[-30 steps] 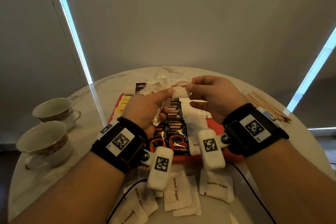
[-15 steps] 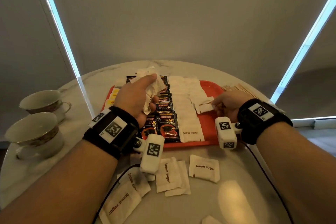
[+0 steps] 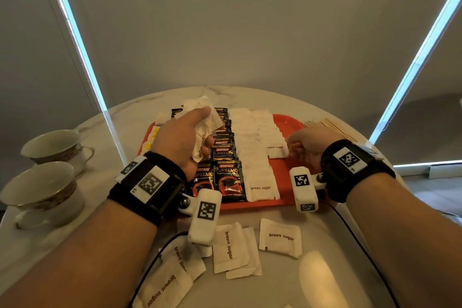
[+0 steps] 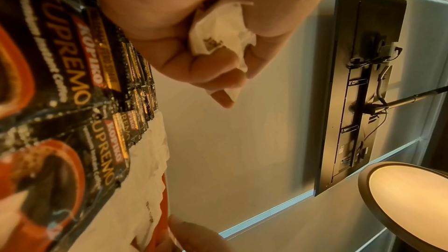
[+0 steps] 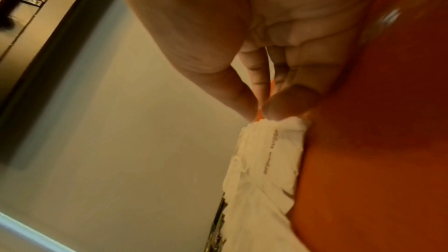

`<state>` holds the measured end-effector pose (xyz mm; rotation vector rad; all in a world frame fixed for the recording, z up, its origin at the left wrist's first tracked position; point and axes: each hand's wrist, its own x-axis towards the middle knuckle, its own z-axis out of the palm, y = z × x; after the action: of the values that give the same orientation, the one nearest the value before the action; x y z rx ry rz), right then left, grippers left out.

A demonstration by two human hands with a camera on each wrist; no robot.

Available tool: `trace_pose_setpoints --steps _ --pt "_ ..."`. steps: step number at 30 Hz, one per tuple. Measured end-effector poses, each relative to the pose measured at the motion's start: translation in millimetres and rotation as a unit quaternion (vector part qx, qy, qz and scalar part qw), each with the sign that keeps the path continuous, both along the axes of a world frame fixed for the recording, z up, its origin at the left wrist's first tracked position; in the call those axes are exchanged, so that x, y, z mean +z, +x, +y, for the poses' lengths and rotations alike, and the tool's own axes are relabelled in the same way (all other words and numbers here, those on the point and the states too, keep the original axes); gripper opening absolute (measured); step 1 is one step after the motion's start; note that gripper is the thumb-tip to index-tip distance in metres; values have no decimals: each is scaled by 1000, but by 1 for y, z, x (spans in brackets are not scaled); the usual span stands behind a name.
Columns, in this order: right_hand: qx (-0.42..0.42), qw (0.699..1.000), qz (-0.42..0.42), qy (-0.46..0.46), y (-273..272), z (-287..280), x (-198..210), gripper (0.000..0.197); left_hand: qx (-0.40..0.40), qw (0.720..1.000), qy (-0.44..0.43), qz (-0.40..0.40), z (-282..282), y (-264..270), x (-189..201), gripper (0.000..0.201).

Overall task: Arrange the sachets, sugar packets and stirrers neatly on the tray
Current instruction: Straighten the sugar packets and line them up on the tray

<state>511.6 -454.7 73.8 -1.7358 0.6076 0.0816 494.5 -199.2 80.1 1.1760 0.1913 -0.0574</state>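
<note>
- Risk first: the left hand (image 3: 183,137) hangs over the tray's left half with its fingers (image 4: 218,81) curled round a crumpled bunch (image 3: 203,122) of sugar packets; one could slip out onto the coffee sachets (image 3: 228,175) below and spoil their rows.
- Right hand (image 3: 306,149) sits at the tray's right side, fingers (image 5: 290,101) curled and narrow, a fingertip at the edge of the last packet (image 3: 276,151) in the right sugar row; whether it pinches it or only touches I cannot tell. A hard nudge would likely skew the overlapped row behind it.
- Wrist cable (image 3: 160,255) trails across loose packets (image 3: 231,247) at the surface's near edge; a tug could drag them off.
- Tray (image 3: 290,197), red: yellow packets along its left edge, two rows of black sachets, then two rows of white sugar packets, the right one shorter; its right part is bare.
- Stirrers (image 3: 330,126) lie on the surface past the tray's right edge, not yet on it.
- Cups (image 3: 47,182), two at the surface's left edge, look empty.
</note>
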Motion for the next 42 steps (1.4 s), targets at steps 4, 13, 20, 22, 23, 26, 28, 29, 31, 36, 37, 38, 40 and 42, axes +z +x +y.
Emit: trace_pose_setpoints --steps 4,13,20,22,23,26,28,29,31,36,37,38,40,42 --pt "32 998 -17 46 1 11 -2 7 -12 1000 2 1 0 -1 2 25" --pt "-48 990 -122 53 16 4 -2 10 -2 1000 1 3 0 -3 4 21" --pt "6 988 -92 124 23 12 -6 67 -16 1000 -1 8 0 -2 1 27" --pt "26 984 -94 151 21 14 -4 65 -14 1000 0 6 0 0 0 26" --pt "34 982 -94 158 21 14 -4 64 -14 1000 1 5 1 1 -2 28" --pt "43 982 -97 157 26 12 -6 67 -14 1000 3 6 1 3 -5 34" --pt "30 987 -93 131 32 10 -6 73 -14 1000 6 5 1 4 -5 34" --pt "29 988 -93 122 34 10 -5 75 -14 1000 7 4 0 3 -5 33" --pt "49 989 -88 106 39 9 -3 74 -14 1000 7 4 -1 2 -4 31" --pt "67 991 -113 20 28 16 12 56 -33 999 -13 18 -2 -4 1 33" --pt "76 987 -140 -9 22 21 18 49 -51 998 -22 18 -3 -6 3 33" --pt "97 980 -171 -36 15 29 24 42 -70 997 -30 17 -4 -10 5 33" --pt "170 961 -211 -50 -2 49 36 28 -98 994 -39 13 -5 -16 9 34" --pt "253 945 -207 -29 -16 70 42 25 -100 995 -28 3 -7 -20 11 33"
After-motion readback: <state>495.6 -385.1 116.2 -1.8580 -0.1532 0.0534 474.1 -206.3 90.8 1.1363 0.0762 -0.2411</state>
